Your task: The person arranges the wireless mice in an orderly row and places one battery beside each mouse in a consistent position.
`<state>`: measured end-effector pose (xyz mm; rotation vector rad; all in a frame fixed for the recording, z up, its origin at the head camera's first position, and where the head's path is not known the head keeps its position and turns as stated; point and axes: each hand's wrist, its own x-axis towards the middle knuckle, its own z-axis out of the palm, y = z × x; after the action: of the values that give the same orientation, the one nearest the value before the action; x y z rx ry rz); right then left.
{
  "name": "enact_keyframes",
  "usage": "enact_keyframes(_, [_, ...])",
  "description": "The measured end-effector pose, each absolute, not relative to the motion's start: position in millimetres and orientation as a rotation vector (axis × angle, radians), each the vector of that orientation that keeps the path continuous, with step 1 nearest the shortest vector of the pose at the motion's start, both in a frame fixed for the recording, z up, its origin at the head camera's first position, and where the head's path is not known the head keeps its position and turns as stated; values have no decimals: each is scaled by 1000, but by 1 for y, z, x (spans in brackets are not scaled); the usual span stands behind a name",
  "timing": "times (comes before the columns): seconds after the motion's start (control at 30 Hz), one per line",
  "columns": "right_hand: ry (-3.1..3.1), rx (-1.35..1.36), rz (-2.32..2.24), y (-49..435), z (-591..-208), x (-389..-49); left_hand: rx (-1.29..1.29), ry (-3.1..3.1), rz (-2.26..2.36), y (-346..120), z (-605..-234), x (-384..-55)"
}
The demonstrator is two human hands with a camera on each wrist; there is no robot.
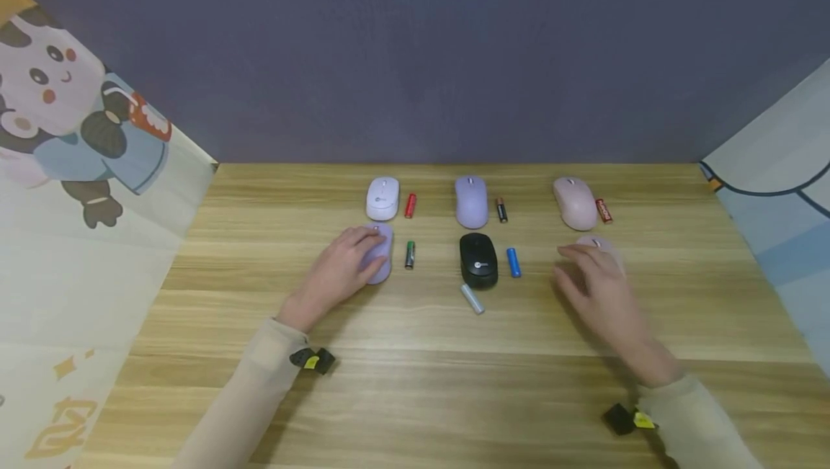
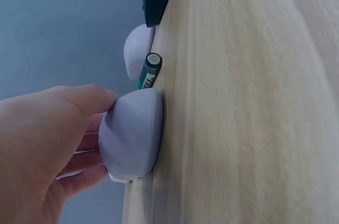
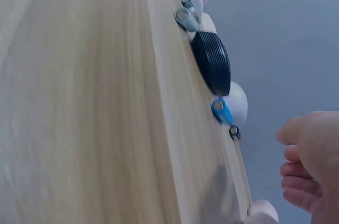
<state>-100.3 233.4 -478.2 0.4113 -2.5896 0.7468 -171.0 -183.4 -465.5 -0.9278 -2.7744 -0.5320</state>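
My left hand [image 1: 333, 274] holds a lilac computer mouse [image 1: 379, 251] at the front left. In the left wrist view the thumb is on one side of this mouse [image 2: 130, 134] and the fingers on the other. A green-and-black battery [image 1: 410, 255] lies just right of it. Over a pale pink mouse [image 1: 608, 246] at the front right hovers my right hand [image 1: 606, 303], fingers loosely bent and nothing between them. The right wrist view shows that hand [image 3: 312, 166] raised above the table, with a gap to the mouse [image 3: 261, 211].
Behind stand a white mouse [image 1: 382, 199], a purple mouse [image 1: 471, 202] and another pink mouse [image 1: 576, 204]. Beside them lie red [image 1: 411, 205], black [image 1: 502, 210] and dark red [image 1: 604, 211] batteries. A black mouse [image 1: 478, 260] sits front centre, near blue [image 1: 514, 262] and silver [image 1: 472, 299] batteries.
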Motion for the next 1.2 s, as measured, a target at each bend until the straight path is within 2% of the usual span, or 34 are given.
enact_keyframes(0.73, [-2577,777,761,178,-488,-90,-885,-2807,-535,-184,-465,-171])
enact_keyframes(1.2, [-2768,757,781,147,-489,-83,-884,-2792,-552,-184,-465,-172])
